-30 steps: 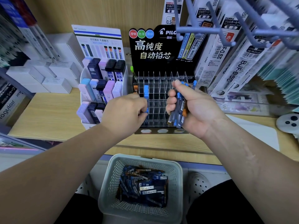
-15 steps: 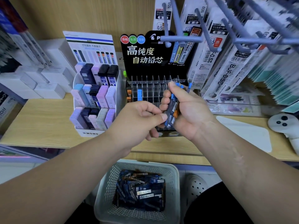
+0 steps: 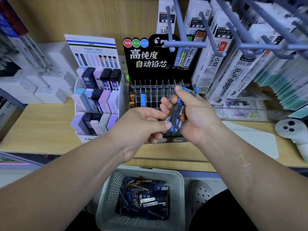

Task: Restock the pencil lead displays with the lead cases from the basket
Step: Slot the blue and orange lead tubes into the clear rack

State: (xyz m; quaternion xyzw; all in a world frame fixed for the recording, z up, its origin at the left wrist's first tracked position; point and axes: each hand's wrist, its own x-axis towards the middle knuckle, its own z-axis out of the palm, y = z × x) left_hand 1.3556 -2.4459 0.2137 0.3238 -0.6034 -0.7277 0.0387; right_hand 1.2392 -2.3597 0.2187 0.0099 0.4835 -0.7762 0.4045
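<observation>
Far left on the worktop [image 3: 38,124]: stacked white boxes [image 3: 50,90]. Next, the white tiered display [image 3: 96,104], rows full of pastel and dark cases.

My left hand [image 3: 140,129]: fingers curled, thumb and forefinger pinching the lower end of the bundle of lead cases [image 3: 176,114].

Behind the hands, the black display [image 3: 150,64] has clear divided slots. A few orange-capped cases [image 3: 132,100] sit in the leftmost slot, and a short stack of blue-capped cases [image 3: 143,100] a couple of slots over.

Below, under the worktop edge, is the basket [image 3: 108,197], with loose lead cases [image 3: 143,200] piled in its bottom.

My right hand [image 3: 195,117] is wrapped round the bundle, which is roughly upright and tilted a bit, in front of the clear slots. Caps are blue and orange.

Right of that: hanging refill packs [image 3: 225,64] on grey pegs. Far right on the worktop is a white controller [image 3: 290,129].
</observation>
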